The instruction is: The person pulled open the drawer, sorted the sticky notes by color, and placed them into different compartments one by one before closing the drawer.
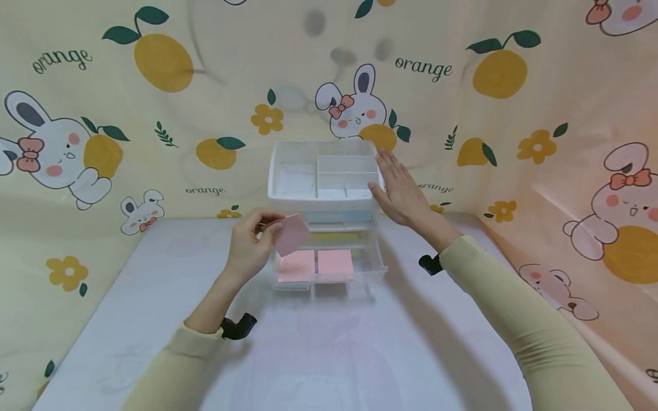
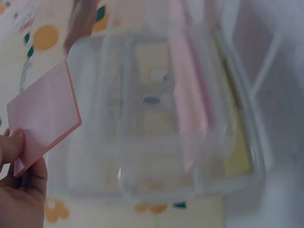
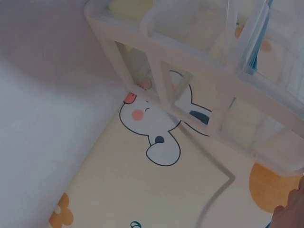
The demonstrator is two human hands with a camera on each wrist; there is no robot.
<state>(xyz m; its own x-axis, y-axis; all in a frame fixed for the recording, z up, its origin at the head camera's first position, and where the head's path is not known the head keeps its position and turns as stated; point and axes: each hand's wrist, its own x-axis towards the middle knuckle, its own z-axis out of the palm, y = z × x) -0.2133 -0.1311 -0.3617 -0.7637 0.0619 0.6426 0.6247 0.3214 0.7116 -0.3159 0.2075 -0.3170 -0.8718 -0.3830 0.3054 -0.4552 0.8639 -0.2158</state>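
My left hand [image 1: 248, 244] pinches a pink sticky note pad [image 1: 291, 235] between thumb and fingers, above an extended clear drawer [image 1: 367, 278]. The left wrist view shows the pad [image 2: 45, 111] as a thin square stack, tilted. Two pink pads [image 1: 335, 265] lie side by side in that drawer, at its left and middle. It belongs to a white and clear desktop organizer [image 1: 324, 204] with a divided top tray. My right hand [image 1: 403, 191] rests against the organizer's upper right side, fingers extended; only part of it shows in the right wrist view.
Higher levels of the organizer hold something yellow [image 1: 334, 236] and something light blue [image 1: 341, 216]. Its side frame [image 3: 156, 71] has openings. A white table surface [image 1: 319, 354] lies underneath, and a patterned cloth [image 1: 231, 74] hangs behind.
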